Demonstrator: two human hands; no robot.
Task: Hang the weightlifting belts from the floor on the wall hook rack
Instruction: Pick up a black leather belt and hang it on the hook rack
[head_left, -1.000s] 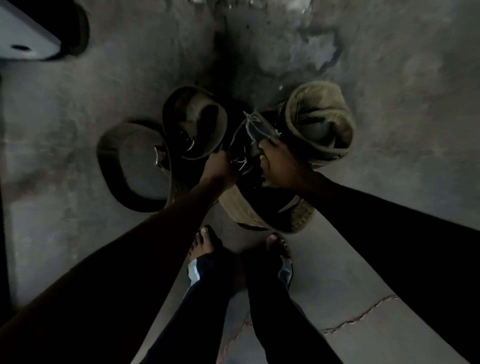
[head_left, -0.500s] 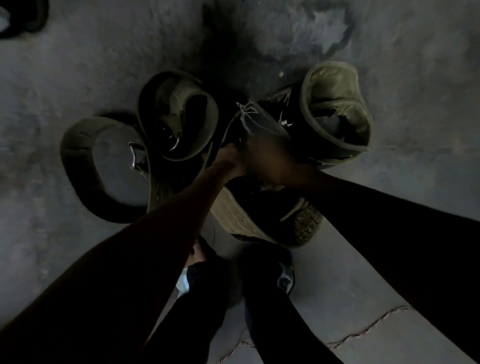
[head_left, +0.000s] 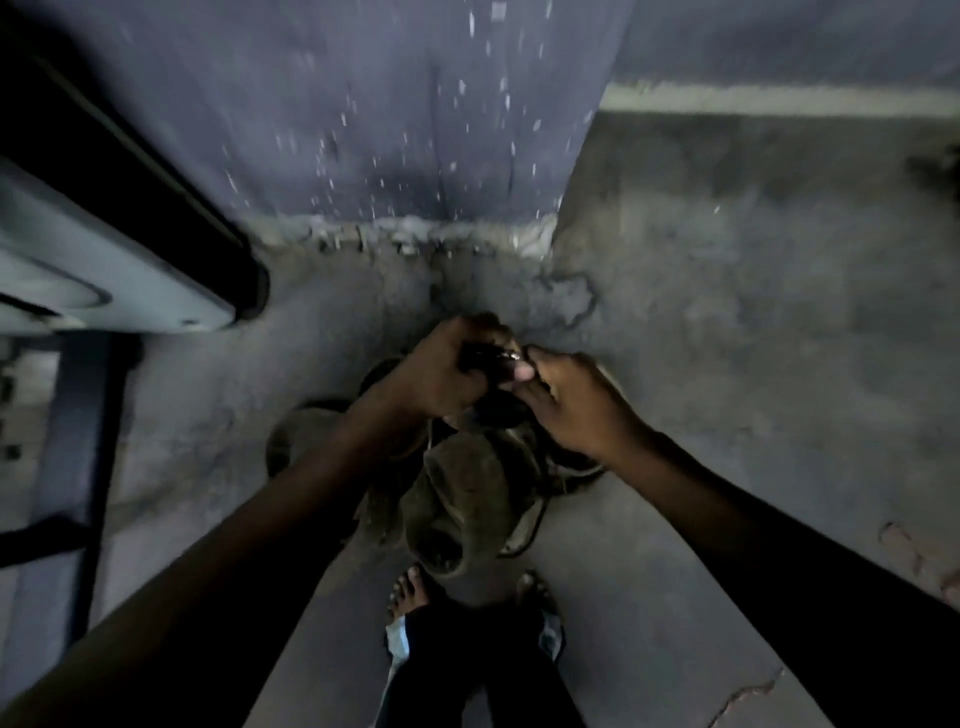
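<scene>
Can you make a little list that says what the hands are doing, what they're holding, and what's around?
place: dim room, grey concrete floor meeting a blue-grey wall
left hand: closed on the top of the belt bunch
right hand: gripping the same bunch from the other side
belts: olive-brown bunch hanging below the hands, above the feet
metal ring: shows between the hands
another belt: partly visible on the floor behind the left arm
feet: bare toes under the belts
hook rack: not visible
</scene>
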